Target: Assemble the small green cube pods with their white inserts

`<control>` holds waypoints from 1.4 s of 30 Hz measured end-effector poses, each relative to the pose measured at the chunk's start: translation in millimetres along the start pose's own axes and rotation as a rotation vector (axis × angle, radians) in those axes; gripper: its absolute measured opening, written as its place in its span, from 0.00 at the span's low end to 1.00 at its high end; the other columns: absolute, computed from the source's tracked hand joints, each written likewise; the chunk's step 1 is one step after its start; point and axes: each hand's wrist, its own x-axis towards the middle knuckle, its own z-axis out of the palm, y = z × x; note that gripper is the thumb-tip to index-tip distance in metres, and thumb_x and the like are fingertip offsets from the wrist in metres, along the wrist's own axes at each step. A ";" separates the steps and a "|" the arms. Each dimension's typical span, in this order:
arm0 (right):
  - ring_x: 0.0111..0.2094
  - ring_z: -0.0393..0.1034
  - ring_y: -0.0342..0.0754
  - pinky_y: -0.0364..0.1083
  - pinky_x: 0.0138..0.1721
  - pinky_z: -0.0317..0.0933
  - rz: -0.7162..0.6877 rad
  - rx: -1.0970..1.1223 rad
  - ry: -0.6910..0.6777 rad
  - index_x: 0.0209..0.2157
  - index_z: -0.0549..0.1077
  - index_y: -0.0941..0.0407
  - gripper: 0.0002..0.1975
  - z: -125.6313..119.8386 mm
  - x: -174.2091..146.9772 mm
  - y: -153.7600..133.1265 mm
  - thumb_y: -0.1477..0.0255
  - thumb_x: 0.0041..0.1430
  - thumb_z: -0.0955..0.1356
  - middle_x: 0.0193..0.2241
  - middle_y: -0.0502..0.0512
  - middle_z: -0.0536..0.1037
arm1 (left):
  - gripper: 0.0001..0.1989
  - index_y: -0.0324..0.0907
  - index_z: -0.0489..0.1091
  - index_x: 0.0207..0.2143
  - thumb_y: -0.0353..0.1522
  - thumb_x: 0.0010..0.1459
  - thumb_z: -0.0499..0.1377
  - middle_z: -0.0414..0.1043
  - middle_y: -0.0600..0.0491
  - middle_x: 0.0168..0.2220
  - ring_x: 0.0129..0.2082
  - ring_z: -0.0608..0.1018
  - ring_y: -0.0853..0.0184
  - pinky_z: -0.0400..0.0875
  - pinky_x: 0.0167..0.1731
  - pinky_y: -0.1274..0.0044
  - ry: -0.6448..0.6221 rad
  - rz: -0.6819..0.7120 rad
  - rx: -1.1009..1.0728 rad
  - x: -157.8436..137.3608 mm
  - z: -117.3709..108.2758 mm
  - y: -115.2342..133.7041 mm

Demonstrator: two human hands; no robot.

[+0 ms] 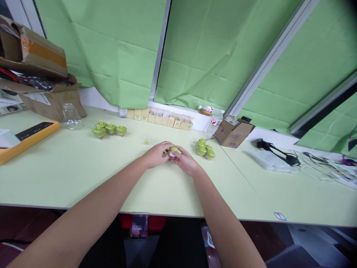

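Between my two hands, just above the middle of the table, is a small container with a green lid point(173, 149) and a pale body. My left hand point(157, 154) has its fingers closed around the lid's left side. My right hand point(184, 160) grips the container from the right, thumb across its front. A small clear piece with a yellow spot point(145, 141) lies on the table to the left of my hands. Similar green-lidded containers stand in a group point(110, 128) at the left and in another group point(205, 149) at the right.
A row of small cream boxes point(161, 118) lines the wall. Bottles point(214, 124) and an open carton point(233, 131) stand behind on the right, with cables point(281, 152) farther right. On the left are a yellow-edged power strip point(33, 137), a clear jar point(71, 117) and cardboard boxes point(44, 56).
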 end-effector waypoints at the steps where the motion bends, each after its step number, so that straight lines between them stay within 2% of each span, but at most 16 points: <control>1: 0.35 0.75 0.45 0.43 0.35 0.68 0.001 -0.013 -0.025 0.45 0.70 0.53 0.21 -0.5 -0.2 0.1 0.68 0.51 0.76 0.37 0.53 0.79 | 0.27 0.44 0.69 0.56 0.25 0.53 0.53 0.69 0.48 0.56 0.46 0.76 0.65 0.73 0.49 0.73 -0.004 -0.007 -0.038 0.1 1.3 -0.4; 5: 0.29 0.72 0.42 0.41 0.29 0.64 0.007 -0.075 -0.066 0.44 0.71 0.53 0.18 -0.7 -1.6 -1.5 0.65 0.54 0.74 0.30 0.50 0.76 | 0.25 0.44 0.71 0.54 0.26 0.52 0.56 0.72 0.48 0.53 0.49 0.75 0.62 0.73 0.48 0.72 0.031 -0.004 -0.061 -0.1 1.8 -2.7; 8: 0.26 0.69 0.41 0.40 0.28 0.63 0.013 -0.101 -0.069 0.41 0.71 0.54 0.16 0.8 -2.9 -4.0 0.65 0.53 0.74 0.28 0.48 0.74 | 0.27 0.45 0.70 0.56 0.27 0.52 0.57 0.67 0.47 0.59 0.50 0.75 0.62 0.74 0.47 0.73 0.032 -0.022 -0.079 -1.3 2.2 -0.7; 11: 0.25 0.66 0.40 0.40 0.26 0.61 0.007 -0.118 -0.066 0.40 0.69 0.54 0.15 2.6 -2.9 -4.2 0.65 0.52 0.73 0.27 0.47 0.72 | 0.28 0.46 0.69 0.58 0.26 0.53 0.56 0.62 0.49 0.63 0.54 0.74 0.61 0.72 0.52 0.73 0.029 -0.028 -0.091 -1.8 3.9 4.5; 13: 0.24 0.64 0.40 0.41 0.24 0.60 -0.009 -0.132 -0.040 0.39 0.69 0.54 0.15 4.4 -1.7 -2.7 0.65 0.52 0.72 0.27 0.46 0.71 | 0.27 0.45 0.70 0.57 0.25 0.54 0.54 0.66 0.50 0.61 0.55 0.73 0.62 0.70 0.54 0.73 0.007 -0.020 -0.109 -1.1 4.7 8.8; 16: 0.22 0.60 0.40 0.41 0.22 0.58 -0.032 -0.151 0.029 0.38 0.68 0.54 0.13 9.0 1.5 0.3 0.65 0.51 0.71 0.26 0.45 0.70 | 0.26 0.45 0.70 0.55 0.24 0.55 0.51 0.71 0.52 0.57 0.48 0.77 0.66 0.72 0.50 0.74 -0.034 -0.035 -0.160 1.0 4.6 14.0; 18: 0.20 0.58 0.40 0.41 0.20 0.56 -0.045 -0.168 0.088 0.37 0.68 0.54 0.12 12.5 3.8 1.4 0.66 0.50 0.69 0.23 0.45 0.69 | 0.27 0.46 0.70 0.56 0.23 0.54 0.50 0.71 0.53 0.57 0.46 0.78 0.67 0.73 0.49 0.75 -0.038 -0.040 -0.185 2.2 4.3 15.1; 20: 0.19 0.56 0.40 0.40 0.18 0.54 -0.052 -0.186 0.129 0.36 0.69 0.54 0.11 14.8 5.6 1.5 0.66 0.50 0.67 0.21 0.44 0.67 | 0.29 0.45 0.70 0.56 0.22 0.53 0.51 0.70 0.53 0.59 0.50 0.76 0.65 0.72 0.51 0.74 -0.030 -0.040 -0.211 2.8 4.3 14.1; 22: 0.18 0.55 0.40 0.40 0.17 0.52 -0.044 -0.200 0.130 0.35 0.69 0.54 0.11 14.9 6.7 1.2 0.66 0.49 0.66 0.21 0.44 0.67 | 0.30 0.45 0.70 0.57 0.22 0.51 0.53 0.69 0.52 0.60 0.53 0.75 0.64 0.71 0.53 0.73 -0.032 -0.057 -0.250 2.7 4.6 12.0; 24: 0.18 0.55 0.40 0.40 0.16 0.52 -0.018 -0.199 0.133 0.34 0.69 0.54 0.11 13.2 6.8 1.1 0.66 0.48 0.65 0.21 0.45 0.67 | 0.30 0.45 0.69 0.58 0.23 0.52 0.54 0.68 0.51 0.61 0.51 0.76 0.64 0.72 0.51 0.73 -0.043 -0.087 -0.297 1.8 5.1 9.7; 26: 0.19 0.55 0.40 0.40 0.16 0.52 0.015 -0.190 0.160 0.33 0.69 0.54 0.11 10.9 6.1 1.7 0.65 0.47 0.65 0.21 0.45 0.66 | 0.29 0.44 0.68 0.59 0.26 0.53 0.57 0.71 0.48 0.57 0.45 0.78 0.65 0.73 0.47 0.72 -0.047 -0.138 -0.334 0.5 5.6 8.0; 28: 0.19 0.55 0.41 0.40 0.16 0.52 0.033 -0.187 0.180 0.32 0.69 0.54 0.11 9.2 5.0 2.4 0.64 0.46 0.65 0.20 0.45 0.64 | 0.30 0.43 0.66 0.61 0.31 0.54 0.60 0.76 0.47 0.49 0.39 0.78 0.66 0.74 0.42 0.72 -0.057 -0.200 -0.358 -0.8 5.9 7.1; 31: 0.18 0.52 0.40 0.40 0.15 0.51 0.015 -0.223 0.169 0.30 0.69 0.55 0.10 9.2 2.8 2.4 0.64 0.46 0.65 0.19 0.45 0.62 | 0.33 0.43 0.64 0.63 0.35 0.53 0.63 0.78 0.49 0.39 0.34 0.77 0.67 0.73 0.38 0.74 -0.080 -0.238 -0.388 -1.9 6.2 6.8; 37: 0.16 0.42 0.37 0.38 0.14 0.38 0.012 -0.269 0.118 0.32 0.67 0.54 0.10 12.9 -1.2 -3.3 0.65 0.47 0.66 0.18 0.41 0.55 | 0.31 0.44 0.68 0.59 0.35 0.52 0.64 0.76 0.51 0.36 0.31 0.75 0.69 0.70 0.34 0.76 -0.115 -0.195 -0.426 -0.1 5.5 4.7; 42: 0.17 0.43 0.37 0.38 0.14 0.39 0.004 -0.245 0.132 0.32 0.66 0.54 0.11 13.2 -2.6 -4.1 0.65 0.46 0.67 0.19 0.41 0.56 | 0.24 0.43 0.70 0.50 0.37 0.49 0.65 0.73 0.55 0.32 0.29 0.72 0.70 0.67 0.30 0.78 -0.037 -0.221 -0.389 0.2 3.0 1.7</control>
